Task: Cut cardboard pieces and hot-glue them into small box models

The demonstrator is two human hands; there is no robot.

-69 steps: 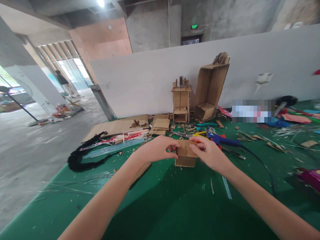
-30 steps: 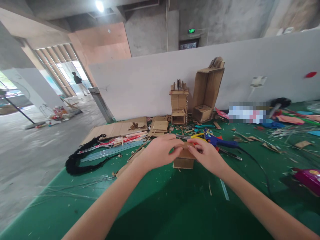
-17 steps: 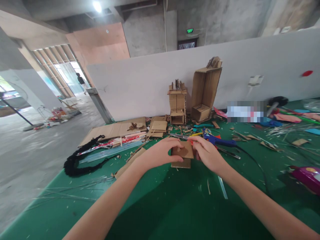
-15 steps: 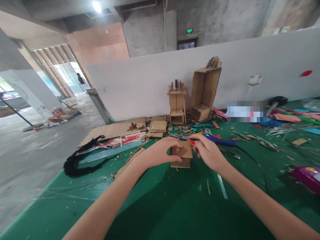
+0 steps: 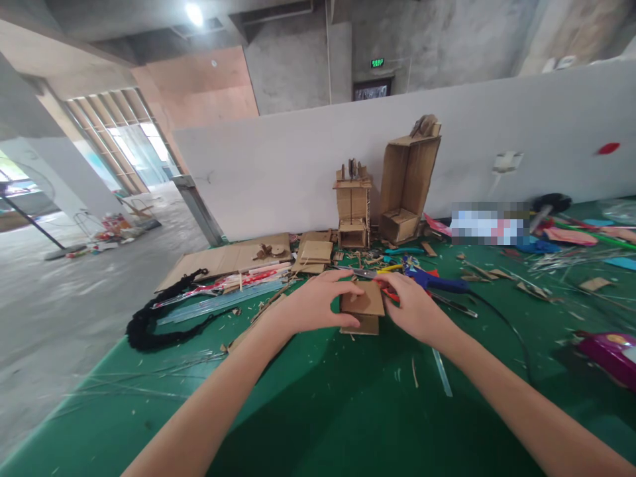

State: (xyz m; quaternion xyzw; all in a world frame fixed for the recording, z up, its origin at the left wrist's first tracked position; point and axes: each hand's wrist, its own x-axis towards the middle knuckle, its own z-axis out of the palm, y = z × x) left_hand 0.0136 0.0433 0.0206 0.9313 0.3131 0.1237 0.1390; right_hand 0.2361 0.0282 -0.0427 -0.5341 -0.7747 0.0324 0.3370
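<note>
A small cardboard box [image 5: 365, 299] rests on the green table, its flat top panel tilted towards me. My left hand [image 5: 318, 301] curves round its left side, fingertips on the top panel and thumb low at the front. At the opposite edge, the thumb and fingers of my right hand [image 5: 410, 305] close on the panel's right rim; part of this grip is hidden. Just behind the box lie scissors [image 5: 366, 272] with orange handles, partly covered by my right hand. A blue glue gun [image 5: 442, 283] with a black cord is to the right.
Two taller cardboard structures [image 5: 352, 205] [image 5: 410, 179] stand against the white partition [image 5: 278, 172]. To the left are a cardboard sheet [image 5: 223, 255], black yarn [image 5: 142, 331] and clear strips [image 5: 218, 308]. Scraps, a teal tool [image 5: 403, 250] and a purple object [image 5: 609, 351] occupy the right side.
My right hand has shifted slightly, its fingers moving from a pinch above the scissors' handles to the box's right edge. My left hand has barely moved.
</note>
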